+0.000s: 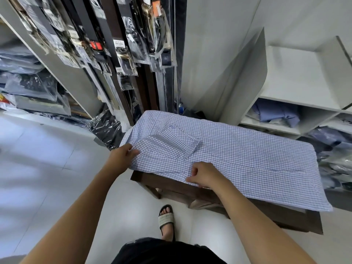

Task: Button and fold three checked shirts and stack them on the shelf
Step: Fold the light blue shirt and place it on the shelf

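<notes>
At the left, the left hand [122, 156] pinches the shirt's [238, 155] near-left edge, its grip closed on the cloth beside the folded-in sleeve [179, 140]. To the right, the right hand [204, 175] curls its fingers on the near hem, gripping the fabric at the surface's [165, 184] edge. The shirt lies spread flat across the surface, its right end overhanging. The shelf [274, 126] stands far right, holding folded blue garments. The risk, as I judge it: a sharp pull toward the near side could drag the whole shirt off, since much of it already hangs past the edges, or undo the sleeve fold.
</notes>
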